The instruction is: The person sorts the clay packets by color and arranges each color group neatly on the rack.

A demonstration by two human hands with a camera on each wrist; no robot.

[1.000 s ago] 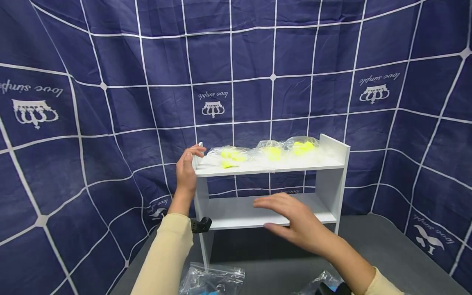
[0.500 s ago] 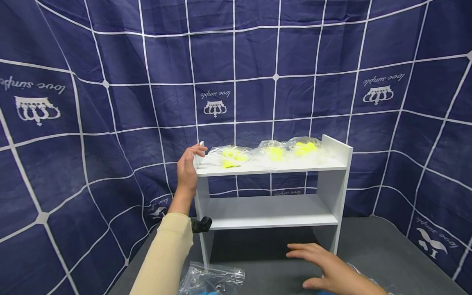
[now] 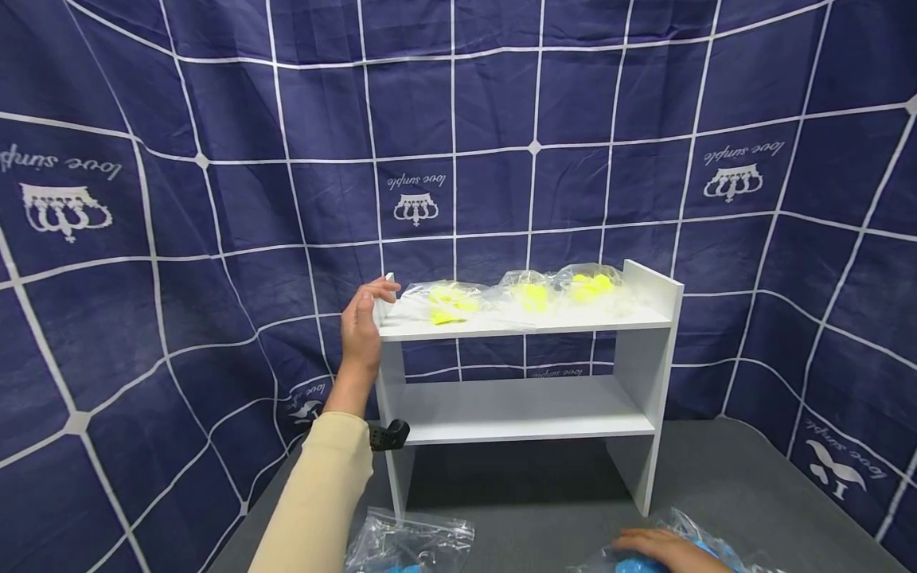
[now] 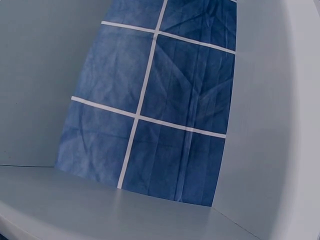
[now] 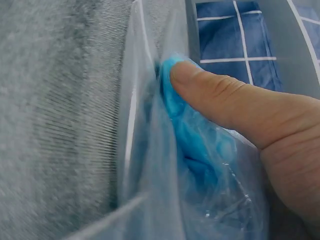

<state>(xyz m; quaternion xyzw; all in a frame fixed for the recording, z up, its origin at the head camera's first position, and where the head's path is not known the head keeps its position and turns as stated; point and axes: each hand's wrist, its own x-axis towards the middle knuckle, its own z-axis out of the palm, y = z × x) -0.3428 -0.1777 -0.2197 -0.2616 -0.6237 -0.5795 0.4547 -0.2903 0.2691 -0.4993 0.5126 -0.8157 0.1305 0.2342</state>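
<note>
My left hand (image 3: pixel 361 334) grips the upper end of the left side panel of a white two-tier shelf (image 3: pixel 516 410), fingers over its top edge. In the left wrist view, that hand is out of sight and grey-white shelf boards (image 4: pixel 265 115) fill the sides. Low at the right, my right hand (image 3: pixel 662 547) holds a clear plastic bag (image 5: pixel 220 175) with a soft-looking blue item (image 5: pixel 185 135) inside. Its thumb (image 5: pixel 225 95) presses on the blue part, while the other fingers are hidden behind the bag in the right wrist view.
On the shelf's top board lie several clear bags with yellow contents (image 3: pixel 533 296). Another clear zip bag (image 3: pixel 437 537) with something blue lies on the dark grey table (image 3: pixel 523 517) at front left. Dark blue gridded cloth (image 3: pixel 494 103) hangs behind and at both sides.
My right hand has moved down and to the right from in front of the shelf, and now holds the blue-filled bag. The left hand stays on the side panel.
</note>
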